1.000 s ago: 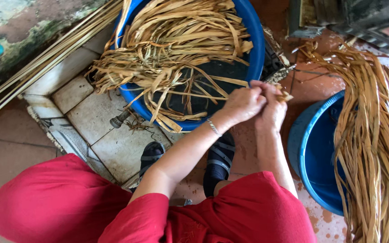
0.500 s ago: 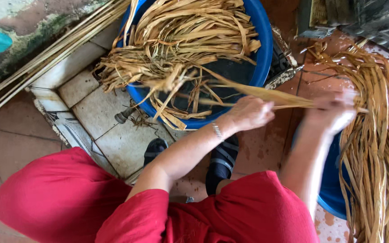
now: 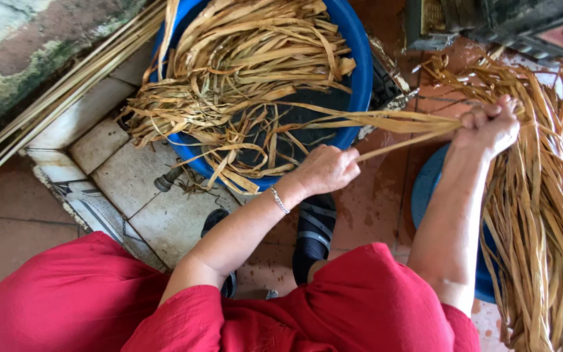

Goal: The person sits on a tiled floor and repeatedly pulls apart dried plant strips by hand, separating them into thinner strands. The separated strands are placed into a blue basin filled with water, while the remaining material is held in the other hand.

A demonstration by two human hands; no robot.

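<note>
Head view: right hand (image 3: pixel 490 124) has drawn strips (image 3: pixel 392 122) farther from left hand (image 3: pixel 326 171)

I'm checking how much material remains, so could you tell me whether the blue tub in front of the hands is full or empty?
Partly full: dry tan strips heap across the far side of the blue tub, while its dark bottom shows bare nearer the left hand.

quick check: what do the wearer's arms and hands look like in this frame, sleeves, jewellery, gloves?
Both hands are bare, no gloves. The left hand has a thin silver chain bracelet at the wrist; the right hand shows no jewellery. Forearms are uncovered. Short, loose red sleeves of a red garment end near the elbows. No watch visible; rings cannot be made out.
</note>
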